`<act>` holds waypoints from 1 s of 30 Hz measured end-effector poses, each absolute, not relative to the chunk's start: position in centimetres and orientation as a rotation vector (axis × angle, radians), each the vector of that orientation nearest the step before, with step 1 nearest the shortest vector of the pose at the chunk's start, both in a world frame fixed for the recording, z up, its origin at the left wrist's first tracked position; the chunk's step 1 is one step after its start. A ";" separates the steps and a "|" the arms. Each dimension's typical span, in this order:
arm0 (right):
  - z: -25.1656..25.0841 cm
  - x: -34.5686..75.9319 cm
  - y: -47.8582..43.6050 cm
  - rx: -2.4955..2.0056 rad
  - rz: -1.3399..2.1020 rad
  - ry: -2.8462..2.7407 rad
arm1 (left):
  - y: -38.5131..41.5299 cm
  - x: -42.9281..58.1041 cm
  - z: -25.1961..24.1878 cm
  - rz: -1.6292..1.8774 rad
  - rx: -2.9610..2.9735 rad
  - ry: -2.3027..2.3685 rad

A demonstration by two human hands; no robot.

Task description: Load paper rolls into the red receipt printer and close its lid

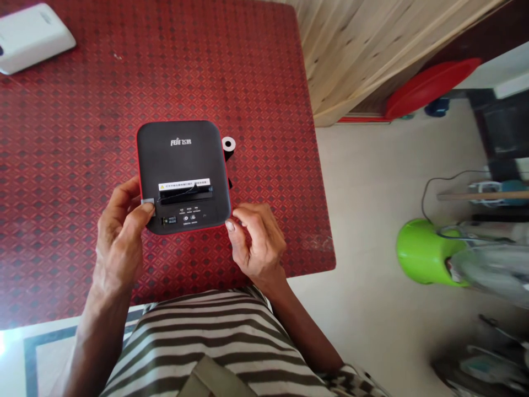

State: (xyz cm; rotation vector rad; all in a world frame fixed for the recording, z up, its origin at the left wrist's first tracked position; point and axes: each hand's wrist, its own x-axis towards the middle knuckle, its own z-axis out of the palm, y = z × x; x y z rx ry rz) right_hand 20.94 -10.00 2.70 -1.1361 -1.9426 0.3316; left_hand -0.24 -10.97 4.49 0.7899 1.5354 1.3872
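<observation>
A black receipt printer (182, 165) with a red rim is in front of me over the red patterned table. Its dark paper slot and small buttons face up, with a white warning strip above the slot. My left hand (124, 226) grips its lower left edge, the thumb on a grey tab (147, 207) and the other fingers partly hidden beneath. At the lower right corner, my right hand (256, 237) is closed, thumb and forefinger pinching the rim. Just past the printer's right side lies a small white paper roll (228, 144), partly covered by it.
A white rounded device (35, 36) lies on the table (264, 66) at the far left. The table's right edge borders a pale floor (359, 193). Beyond stand a wooden panel (351, 44), a red round basin (430, 91) and a green bucket (421, 251) with a cable.
</observation>
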 end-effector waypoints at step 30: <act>8.4 17.4 -3.4 -0.928 0.167 -2.334 | -10.3 -2.1 2.3 1.363 1.129 1.580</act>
